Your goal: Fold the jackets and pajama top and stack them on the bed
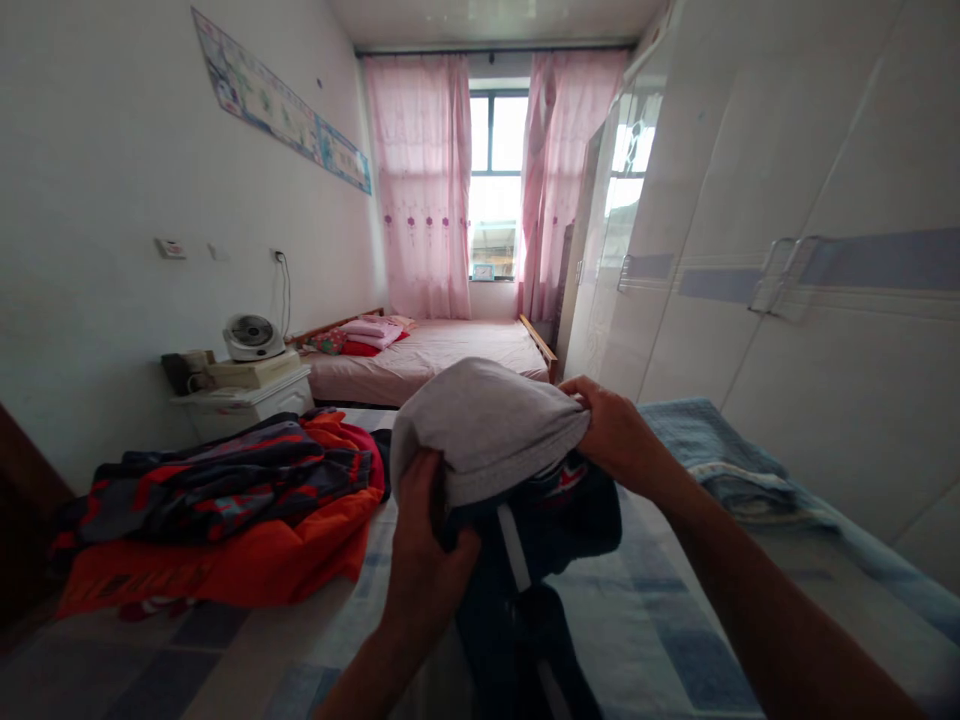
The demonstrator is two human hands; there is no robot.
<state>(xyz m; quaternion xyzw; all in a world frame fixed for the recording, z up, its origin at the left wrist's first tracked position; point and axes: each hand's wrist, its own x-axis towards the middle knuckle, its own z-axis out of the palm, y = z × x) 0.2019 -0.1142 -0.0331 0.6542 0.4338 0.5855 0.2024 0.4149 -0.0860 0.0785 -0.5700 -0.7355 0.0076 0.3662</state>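
Note:
Above the bed in front of me, both hands hold a garment with a bunched light grey part (487,430) on top. Dark navy cloth with a white stripe (513,545) hangs below the grey and reaches down toward the bed. On the left edge of the grey cloth, my left hand (427,560) is closed, its thumb low and its fingers partly behind the fabric. Pinched on the upper right edge is my right hand (609,430). A small red and white mark shows on the navy cloth near it. The exact kind of garment is unclear.
A pile of orange, black and red clothes (225,500) lies left on the checked bedsheet (637,600). Folded blue denim (720,460) lies right. Beyond are a second bed (450,345), a nightstand (247,405) with a fan (253,337), and white wardrobes (810,380) along the right.

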